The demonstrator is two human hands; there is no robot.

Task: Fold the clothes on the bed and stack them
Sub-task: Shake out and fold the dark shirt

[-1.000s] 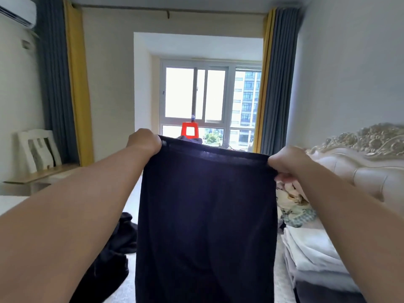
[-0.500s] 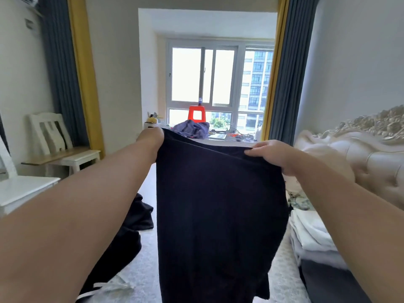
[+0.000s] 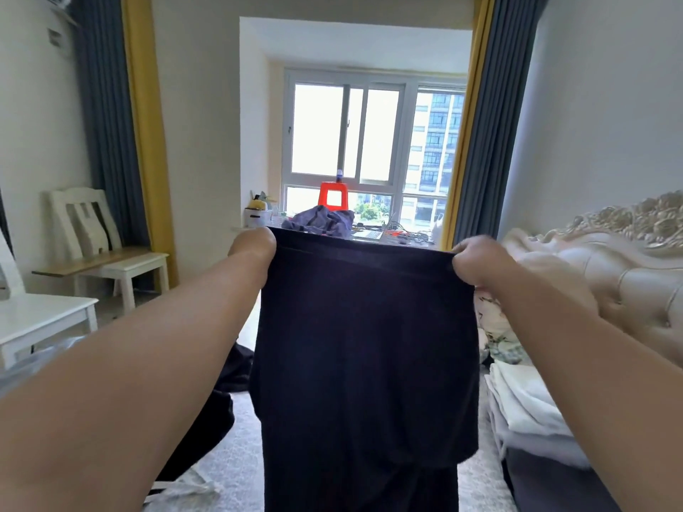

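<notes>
Daylight from the far window (image 3: 373, 134) fills the bedroom, with white chairs (image 3: 107, 249) along the left wall and a crumpled black garment (image 3: 207, 419) lying on the grey bed cover (image 3: 229, 460) at lower left. Out in front I hold a dark navy garment (image 3: 362, 364) up by its top hem, my left hand (image 3: 253, 247) curled tight round the left corner and my right hand (image 3: 476, 262) pinching the right corner, so the cloth hangs straight down between my arms above the bed. To the right, a stack of folded white and grey clothes (image 3: 525, 404) sits near the padded headboard (image 3: 606, 264).
</notes>
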